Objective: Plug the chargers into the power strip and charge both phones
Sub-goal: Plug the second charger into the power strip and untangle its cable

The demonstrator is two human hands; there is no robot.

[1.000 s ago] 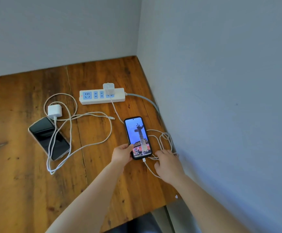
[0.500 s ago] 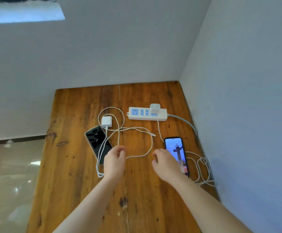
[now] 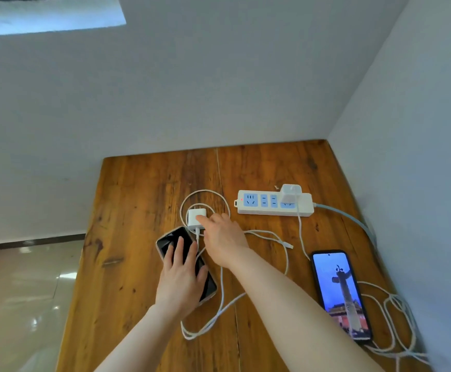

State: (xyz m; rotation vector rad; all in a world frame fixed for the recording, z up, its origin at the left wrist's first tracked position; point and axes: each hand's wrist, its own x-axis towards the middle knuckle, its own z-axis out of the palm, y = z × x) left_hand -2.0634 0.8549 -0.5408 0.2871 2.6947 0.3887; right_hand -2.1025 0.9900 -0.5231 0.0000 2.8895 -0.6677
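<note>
A white power strip [image 3: 270, 209] lies near the table's far right, with one white charger [image 3: 290, 193] plugged into its right end. That charger's cable runs to a lit phone [image 3: 340, 294] lying by the right wall. A second white charger [image 3: 195, 217] lies loose on the wood left of the strip. My right hand [image 3: 223, 237] reaches over it, fingertips touching its body. My left hand [image 3: 181, 275] rests flat, fingers spread, on a dark-screened phone [image 3: 170, 241]. The loose charger's cable [image 3: 219, 312] loops around both hands, its free plug end [image 3: 289, 246] lying between the phones.
The wooden table [image 3: 127, 237] sits in a corner, with grey walls behind and on the right. The strip's grey cord [image 3: 353, 221] runs along the right wall. Spare cable coils [image 3: 399, 318] lie by the lit phone. Shiny floor shows past the table's left edge.
Both hands have left the lit phone and moved left. My left hand now lies on the dark phone and my right hand has reached the loose charger. The camera view has tilted up.
</note>
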